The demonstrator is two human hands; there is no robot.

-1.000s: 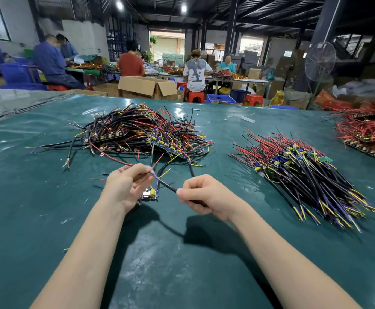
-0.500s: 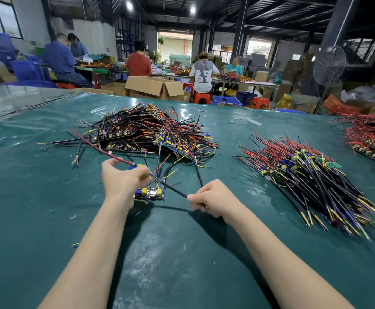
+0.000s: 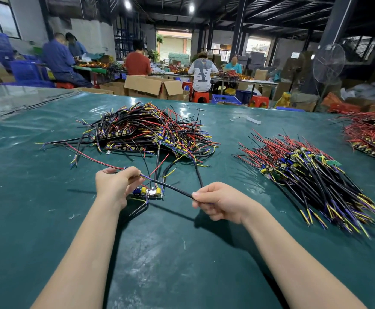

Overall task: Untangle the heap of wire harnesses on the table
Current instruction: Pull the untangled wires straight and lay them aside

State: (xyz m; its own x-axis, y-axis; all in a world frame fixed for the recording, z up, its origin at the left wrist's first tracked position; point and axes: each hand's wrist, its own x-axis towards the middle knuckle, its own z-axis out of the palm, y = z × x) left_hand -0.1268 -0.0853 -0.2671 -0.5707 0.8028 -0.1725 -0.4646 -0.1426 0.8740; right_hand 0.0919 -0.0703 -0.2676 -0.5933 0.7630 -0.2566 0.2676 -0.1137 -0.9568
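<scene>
A tangled heap of wire harnesses [image 3: 146,132], black, red, yellow and purple, lies on the green table [image 3: 182,253] at centre left. In front of it my left hand [image 3: 115,186] pinches the wires of one harness, whose small circuit board [image 3: 149,192] with yellow capacitors hangs just below my fingers. A black cable [image 3: 173,188] runs from there to my right hand [image 3: 220,202], which grips its end. A red wire [image 3: 93,158] trails from my left hand back toward the heap.
A sorted bundle of harnesses [image 3: 311,175] lies aligned on the right of the table. Another red-wired pile [image 3: 371,134] sits at the far right edge. Cardboard boxes [image 3: 153,86] and seated people stand beyond the far edge.
My hands have drawn apart, pulling the black cable taut between them. The circuit board has come out from under my left hand and hangs in plain view.
</scene>
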